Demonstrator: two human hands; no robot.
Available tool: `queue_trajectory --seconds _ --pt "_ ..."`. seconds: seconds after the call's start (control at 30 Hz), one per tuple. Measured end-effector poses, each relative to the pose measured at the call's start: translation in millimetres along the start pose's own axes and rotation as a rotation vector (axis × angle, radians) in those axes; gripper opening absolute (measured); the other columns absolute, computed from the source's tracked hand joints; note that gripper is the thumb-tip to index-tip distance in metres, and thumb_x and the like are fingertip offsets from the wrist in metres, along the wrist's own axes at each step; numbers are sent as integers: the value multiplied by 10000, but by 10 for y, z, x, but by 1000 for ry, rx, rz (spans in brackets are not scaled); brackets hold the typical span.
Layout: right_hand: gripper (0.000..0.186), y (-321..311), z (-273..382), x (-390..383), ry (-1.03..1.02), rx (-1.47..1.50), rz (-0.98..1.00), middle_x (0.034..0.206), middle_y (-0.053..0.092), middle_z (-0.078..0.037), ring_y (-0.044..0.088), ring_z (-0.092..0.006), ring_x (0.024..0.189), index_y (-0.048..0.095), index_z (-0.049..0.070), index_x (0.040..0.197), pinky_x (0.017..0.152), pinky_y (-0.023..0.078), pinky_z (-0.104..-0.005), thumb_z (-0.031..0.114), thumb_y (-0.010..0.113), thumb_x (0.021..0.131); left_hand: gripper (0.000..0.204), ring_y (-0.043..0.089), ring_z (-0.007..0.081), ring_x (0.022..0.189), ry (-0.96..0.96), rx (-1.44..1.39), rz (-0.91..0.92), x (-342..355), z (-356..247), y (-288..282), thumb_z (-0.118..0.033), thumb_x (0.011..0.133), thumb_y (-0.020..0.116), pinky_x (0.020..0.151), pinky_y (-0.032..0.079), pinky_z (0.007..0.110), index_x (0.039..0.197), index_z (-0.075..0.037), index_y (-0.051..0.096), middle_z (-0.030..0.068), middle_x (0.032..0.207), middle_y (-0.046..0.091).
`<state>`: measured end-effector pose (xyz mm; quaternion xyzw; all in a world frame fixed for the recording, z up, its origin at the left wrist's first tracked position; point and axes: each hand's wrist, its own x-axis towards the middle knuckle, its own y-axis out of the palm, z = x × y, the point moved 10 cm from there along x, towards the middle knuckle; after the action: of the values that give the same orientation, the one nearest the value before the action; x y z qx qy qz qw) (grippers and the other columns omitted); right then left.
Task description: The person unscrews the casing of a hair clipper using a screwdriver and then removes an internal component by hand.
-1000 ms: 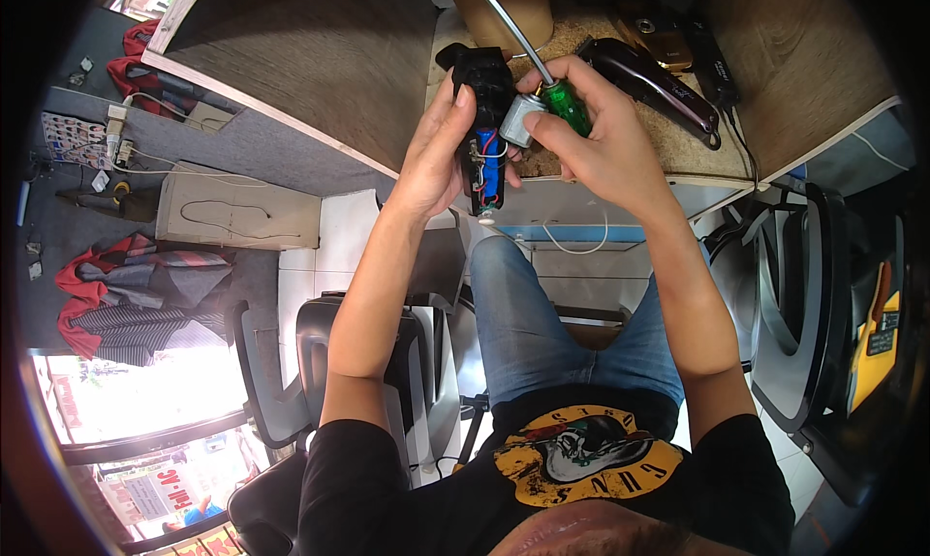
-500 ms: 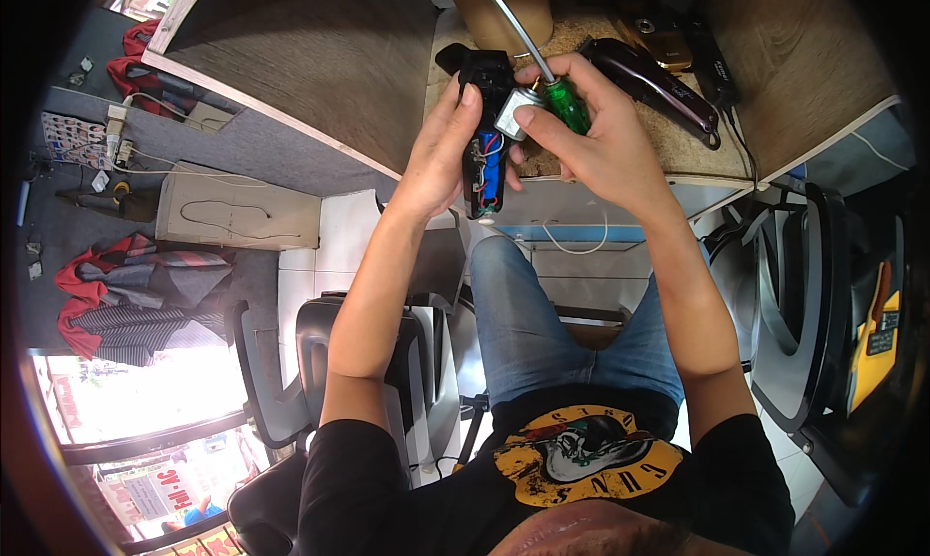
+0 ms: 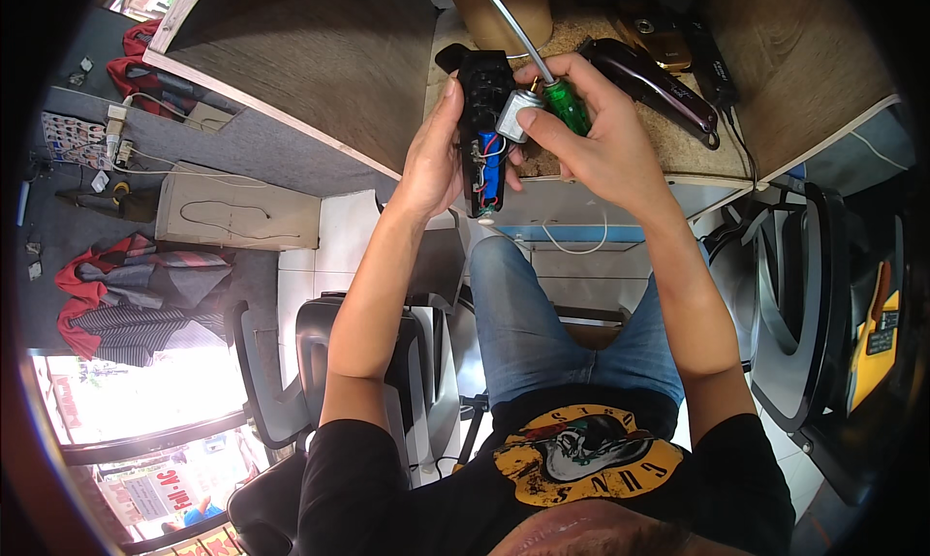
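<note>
My left hand (image 3: pixel 436 159) is closed round an opened black hair clipper body (image 3: pixel 481 83), its thumb along the left edge. Inside the lower part of the body lies a blue battery (image 3: pixel 491 180), with red and white wires beside it. A small silver motor (image 3: pixel 516 122) with a brass-coloured shaft is pinched by my right hand (image 3: pixel 612 144), thumb on its face, at the right side of the clipper body. That same hand also grips a screwdriver (image 3: pixel 566 106) by its green handle, the metal shank pointing up and left. Some of my fingers are hidden behind these parts.
On the shelf (image 3: pixel 581 159) beyond lies a dark maroon clipper (image 3: pixel 657 91), near a gold-coloured device (image 3: pixel 664 45) and a black corded one (image 3: pixel 714 67). Wooden side panels (image 3: pixel 310 62) flank the shelf. Black chairs (image 3: pixel 799 304) stand on both sides of me.
My left thumb has slid off the front of the clipper body to its left edge, baring the black inside. The motor has shifted slightly in my right hand; the screwdriver stays put.
</note>
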<state>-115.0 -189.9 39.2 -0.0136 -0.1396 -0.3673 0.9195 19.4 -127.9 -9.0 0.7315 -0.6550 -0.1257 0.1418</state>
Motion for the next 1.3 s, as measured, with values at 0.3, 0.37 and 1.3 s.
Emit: queue_trajectory --seconds 0.3,0.37,1.3 --pt "324 -60 -31 20 -32 -89 -59 859 710 -18 634 -77 747 649 31 1251 684 502 -270 137 776 972 500 721 280 878 18 -46 35 -8 -73 86 -401 1128 304 658 673 487 1519 -100 384 170 1192 661" --pt "335 -69 -49 22 -27 -95 -61 857 705 -15 620 -81 747 652 38 1255 690 500 -274 148 785 968 494 717 280 875 27 -52 43 -8 -88 104 -375 1116 294 657 672 486 1524 -107 371 167 1203 653" --pt "361 -68 -72 27 -20 -104 -72 800 648 18 567 -46 603 636 36 1246 524 421 -247 196 807 970 578 715 189 862 51 259 21 -6 -128 176 -452 1158 417 658 660 363 1600 -87 346 114 1127 650"
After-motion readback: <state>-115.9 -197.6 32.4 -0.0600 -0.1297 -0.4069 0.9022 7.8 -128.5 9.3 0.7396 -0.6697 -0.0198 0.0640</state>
